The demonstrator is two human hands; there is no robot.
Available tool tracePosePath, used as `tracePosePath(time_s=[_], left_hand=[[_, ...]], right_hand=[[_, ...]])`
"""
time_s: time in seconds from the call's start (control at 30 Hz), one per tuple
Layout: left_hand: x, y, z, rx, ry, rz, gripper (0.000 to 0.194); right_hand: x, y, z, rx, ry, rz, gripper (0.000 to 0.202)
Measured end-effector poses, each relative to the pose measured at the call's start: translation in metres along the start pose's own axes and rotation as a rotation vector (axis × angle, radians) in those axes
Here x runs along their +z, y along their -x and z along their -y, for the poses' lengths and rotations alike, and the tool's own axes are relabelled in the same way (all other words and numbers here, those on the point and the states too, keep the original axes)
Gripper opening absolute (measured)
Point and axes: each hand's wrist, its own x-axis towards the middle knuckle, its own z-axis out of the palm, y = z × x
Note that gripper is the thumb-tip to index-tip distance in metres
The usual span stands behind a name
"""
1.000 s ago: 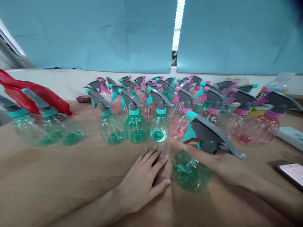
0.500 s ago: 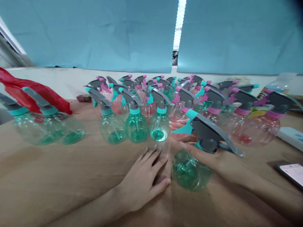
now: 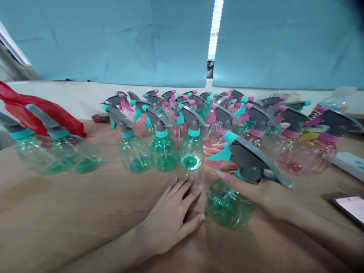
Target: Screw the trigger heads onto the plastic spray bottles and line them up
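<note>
My left hand [image 3: 176,212] lies flat on the table, palm down, with its fingers loosely spread and nothing in it. Just to its right is a green see-through spray bottle [image 3: 227,208] with a grey and turquoise trigger head, leaning a little. Around the neck of that bottle goes my right hand [image 3: 264,195], thumb in front and fingers behind the head. Those fingertips reach out near a pink bottle and are partly hidden by the turquoise trigger. Beyond my left fingertips stands another green spray bottle [image 3: 192,151], beside a second green bottle [image 3: 164,151].
Many pink and green spray bottles crowd the back of the table [image 3: 99,212]. Two green ones, the nearer being a tilted-looking bottle [image 3: 82,151], stand at left before a red plastic bag [image 3: 57,117]. A phone [image 3: 351,207] and a white box [image 3: 351,165] lie at right.
</note>
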Motion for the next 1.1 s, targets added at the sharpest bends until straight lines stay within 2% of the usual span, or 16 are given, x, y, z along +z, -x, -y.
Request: tracePosePath(time_s=[0.13, 0.37, 0.57, 0.8, 0.97, 1.1], left_hand=[[-0.001, 0.000, 0.000, -0.007, -0.012, 0.030, 0.057], [0.003, 0.001, 0.002, 0.011, -0.002, -0.024, 0.056], [0.001, 0.001, 0.000, -0.003, -0.013, 0.013, 0.057], [0.000, 0.001, 0.000, -0.001, -0.002, -0.002, 0.056], [0.000, 0.001, 0.000, -0.002, -0.008, 0.007, 0.057], [0.001, 0.001, 0.001, 0.002, -0.014, 0.008, 0.057]], right_hand=[[0.000, 0.000, -0.001, -0.023, 0.015, 0.000, 0.019], [-0.003, 0.000, 0.005, -0.077, 0.060, -0.037, 0.013], [-0.003, 0.000, 0.004, -0.094, 0.087, -0.044, 0.015], [-0.003, -0.001, 0.005, -0.126, 0.058, -0.034, 0.013], [0.001, 0.001, -0.004, -0.082, 0.033, -0.034, 0.019], [0.001, 0.000, -0.003, -0.102, 0.027, -0.047, 0.017]])
